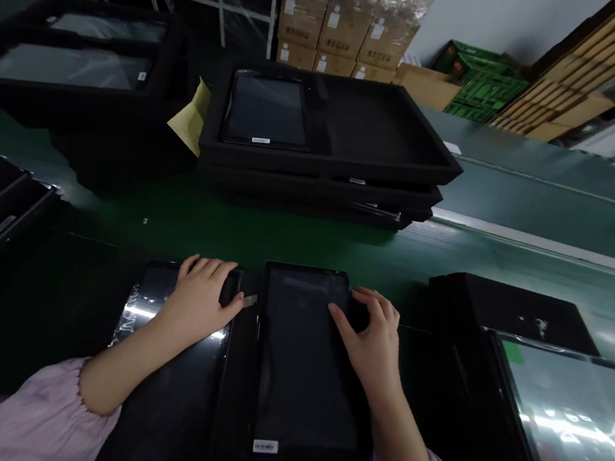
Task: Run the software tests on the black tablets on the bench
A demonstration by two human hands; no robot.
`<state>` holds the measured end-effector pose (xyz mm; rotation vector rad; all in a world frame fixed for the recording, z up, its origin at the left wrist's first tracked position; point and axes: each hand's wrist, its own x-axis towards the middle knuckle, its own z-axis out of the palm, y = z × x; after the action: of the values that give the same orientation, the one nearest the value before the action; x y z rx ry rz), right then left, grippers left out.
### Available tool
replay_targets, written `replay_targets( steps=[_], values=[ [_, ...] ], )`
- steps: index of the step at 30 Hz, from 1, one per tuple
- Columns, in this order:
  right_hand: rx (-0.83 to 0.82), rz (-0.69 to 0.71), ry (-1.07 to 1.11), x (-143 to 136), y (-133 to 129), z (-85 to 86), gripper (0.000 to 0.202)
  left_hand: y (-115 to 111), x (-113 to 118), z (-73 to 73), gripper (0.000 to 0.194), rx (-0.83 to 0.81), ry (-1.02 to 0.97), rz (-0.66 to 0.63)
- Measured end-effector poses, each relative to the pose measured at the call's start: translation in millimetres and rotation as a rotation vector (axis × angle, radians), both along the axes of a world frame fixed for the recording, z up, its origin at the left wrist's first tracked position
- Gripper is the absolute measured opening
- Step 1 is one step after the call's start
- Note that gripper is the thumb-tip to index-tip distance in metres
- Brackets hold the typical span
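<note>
Two dark flat screens lie side by side in a black foam tray. My left hand [197,305] rests across the upper part of the left screen [170,394], thumb spread away from the fingers. By the thumb tip, a small pale tab [249,300] shows in the gap between the screens. My right hand [376,335] grips the upper right edge of the right screen [300,367], its thumb on the glass and its fingers at the side. Each screen bears a white label near its lower edge. The fingers' undersides are hidden.
Stacked black trays [390,128] stand ahead, the top one holding a screen [267,109]. Another tray stack [162,80] is at back left, with yellow paper [193,119] beside it. A screen with glossy film [578,421] lies at right. Cartons [344,30] and green crates [486,80] stand behind.
</note>
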<state>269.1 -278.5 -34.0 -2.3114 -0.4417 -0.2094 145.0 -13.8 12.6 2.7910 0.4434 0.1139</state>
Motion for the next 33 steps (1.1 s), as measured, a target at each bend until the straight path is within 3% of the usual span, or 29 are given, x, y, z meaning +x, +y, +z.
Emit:
replay_targets(
  steps=[10, 15, 18, 21, 24, 26, 29, 33],
  values=[
    [0.108, 0.000, 0.138, 8, -5, 5.5, 0.049, -8, 4, 4.3, 0.039, -0.016, 0.023, 0.018],
    [0.147, -0.008, 0.132, 15, -8, 3.7, 0.046, -6, 2, 5.4, 0.046, -0.047, 0.029, -0.006],
    [0.167, -0.005, 0.144, 8, -13, 4.8, 0.046, 9, -34, 14.7, 0.070, -0.073, 0.023, -0.056],
    [0.184, -0.025, 0.159, -12, -27, 6.2, 0.046, 16, -109, 21.1, 0.103, -0.135, 0.083, -0.073],
    [0.176, -0.099, 0.176, -37, -43, 5.9, 0.047, 5, -193, 16.1, 0.134, -0.167, 0.189, 0.115],
    [0.163, -0.144, 0.203, -50, -50, 5.1, 0.047, -4, -232, 7.8, 0.129, -0.186, 0.238, 0.220],
    [0.156, -0.165, 0.248, -56, -53, 3.9, 0.049, -4, -251, -5.6, 0.101, -0.191, 0.161, 0.188],
    [0.168, -0.154, 0.277, -53, -49, 3.7, 0.052, 16, -235, -15.5, 0.096, -0.200, 0.127, 0.076]
  ],
)
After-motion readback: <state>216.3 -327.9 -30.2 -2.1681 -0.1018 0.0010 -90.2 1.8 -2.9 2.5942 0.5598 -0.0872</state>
